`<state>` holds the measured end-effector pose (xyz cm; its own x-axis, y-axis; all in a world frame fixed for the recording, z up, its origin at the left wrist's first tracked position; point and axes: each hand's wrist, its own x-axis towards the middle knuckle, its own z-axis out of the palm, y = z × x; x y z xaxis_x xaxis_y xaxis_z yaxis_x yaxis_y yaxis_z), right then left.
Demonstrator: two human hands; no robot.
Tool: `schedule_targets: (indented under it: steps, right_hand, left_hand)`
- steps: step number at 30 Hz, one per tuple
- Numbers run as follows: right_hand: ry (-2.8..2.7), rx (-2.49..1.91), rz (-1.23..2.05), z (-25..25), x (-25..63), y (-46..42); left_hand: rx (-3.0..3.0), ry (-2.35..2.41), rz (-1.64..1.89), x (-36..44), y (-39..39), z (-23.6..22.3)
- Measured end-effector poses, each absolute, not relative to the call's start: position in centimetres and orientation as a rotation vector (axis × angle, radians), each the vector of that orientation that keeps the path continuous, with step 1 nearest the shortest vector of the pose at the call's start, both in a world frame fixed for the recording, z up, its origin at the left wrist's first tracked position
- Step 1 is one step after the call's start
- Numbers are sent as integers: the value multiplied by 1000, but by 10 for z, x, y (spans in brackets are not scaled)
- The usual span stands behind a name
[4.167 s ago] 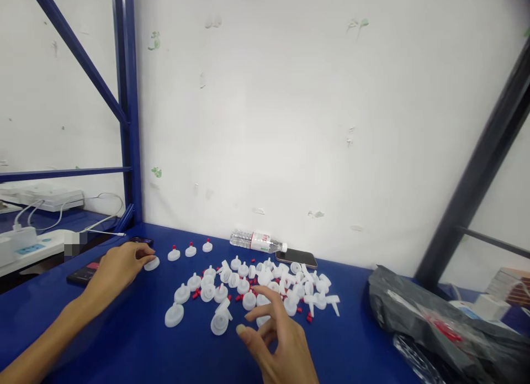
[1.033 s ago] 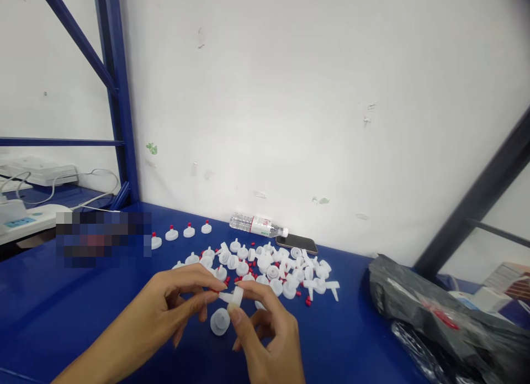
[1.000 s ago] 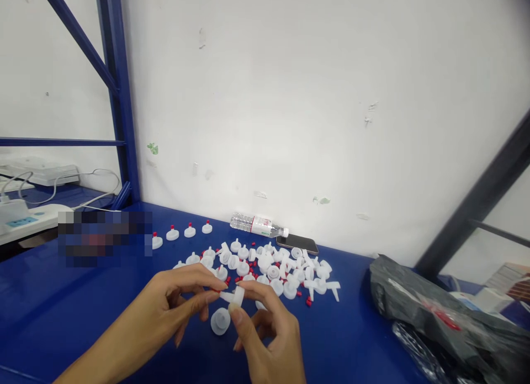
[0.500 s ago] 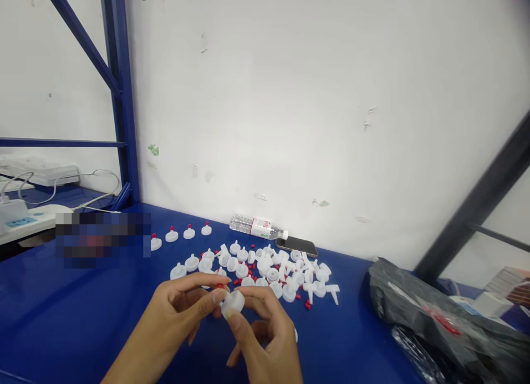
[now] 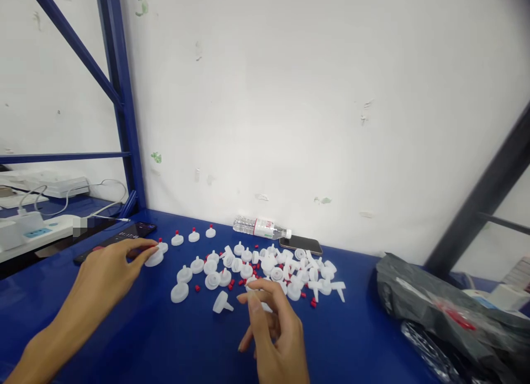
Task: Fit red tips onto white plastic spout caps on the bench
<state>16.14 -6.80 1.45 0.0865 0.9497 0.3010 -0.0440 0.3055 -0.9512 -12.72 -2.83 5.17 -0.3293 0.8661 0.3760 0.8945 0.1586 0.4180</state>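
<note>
At the left, my left hand [image 5: 110, 271] pinches the top of a white spout cap [image 5: 154, 258] that sits at the table's surface. Its tip is hidden by the fingertips. Beside it runs a row of several white caps with red tips [image 5: 177, 238]. My right hand [image 5: 276, 326] hovers at the front of the pile, fingers apart and holding nothing. To its left a white spout cap [image 5: 222, 303] lies on its side, spout to the right. Loose white caps [image 5: 212, 280] and small red tips [image 5: 231, 285] fill the pile behind.
A clear water bottle [image 5: 261, 227] lies by the wall, next to a dark phone [image 5: 301, 244]. Another phone [image 5: 134, 230] lies under my left forearm's far side. A grey plastic bag [image 5: 447, 312] is at the right, a white power strip [image 5: 53, 232] at the left.
My hands were together on a white cap with a red tip. Now my left hand has carried it left to the row, and my right hand has let go and opened.
</note>
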Motion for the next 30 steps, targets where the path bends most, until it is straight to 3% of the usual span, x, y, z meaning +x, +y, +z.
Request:
schedule_targets:
  steps: [12, 24, 30]
  right_hand:
    - [-1381, -979, 776, 14, 161, -71]
    - [-1500, -985, 697, 10, 159, -69]
    - [-1731, -1092, 363, -9, 157, -64]
  left_hand:
    - [-1834, -2420, -604, -167, 30, 26]
    - [-1880, -2503, -449, -174, 65, 41]
    - [-1842, -2509, -530, -174, 72, 39]
